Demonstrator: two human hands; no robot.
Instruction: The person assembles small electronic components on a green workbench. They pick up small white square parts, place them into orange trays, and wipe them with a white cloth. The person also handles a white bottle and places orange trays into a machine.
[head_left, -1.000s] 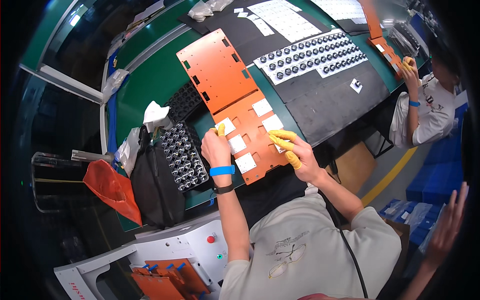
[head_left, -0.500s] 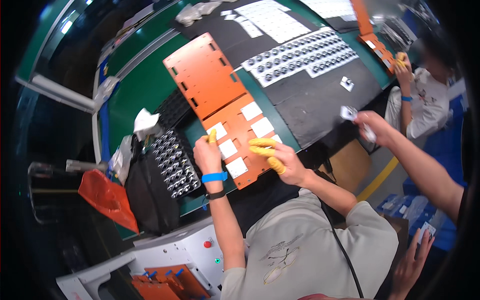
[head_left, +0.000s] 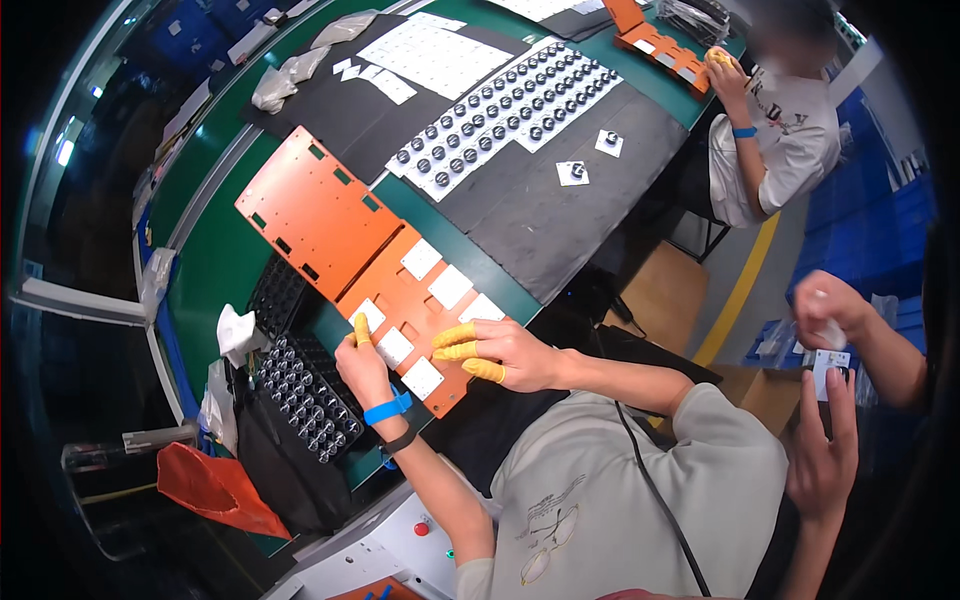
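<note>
A hinged orange fixture point(head_left: 318, 222) lies unfolded on the green table. Its near panel point(head_left: 412, 312) carries several white square plates point(head_left: 449, 287) in two rows; the far panel has slots. My left hand point(head_left: 364, 366) is at the left edge of the near panel, its yellow-covered thumb on a white plate point(head_left: 368, 312), the other fingers mostly hidden at the edge. My right hand point(head_left: 500, 355) reaches over the right side, fingers in yellow cots stretched out and apart, low over the panel beside a partly covered plate point(head_left: 484, 307). Whether those fingertips touch it I cannot tell.
Left of the fixture stands a black tray of shiny round parts point(head_left: 305, 398). Plates with black round parts point(head_left: 510, 110) cover a dark mat point(head_left: 550, 225). At right, another person's hands point(head_left: 825, 450) handle a white plate point(head_left: 829, 375). A co-worker point(head_left: 775, 140) works farther back.
The view has shifted, so the table appears lower and farther left. A second small plate lies on the mat; the other person's hand has drawn back from it. My hands keep nearly the same places.
</note>
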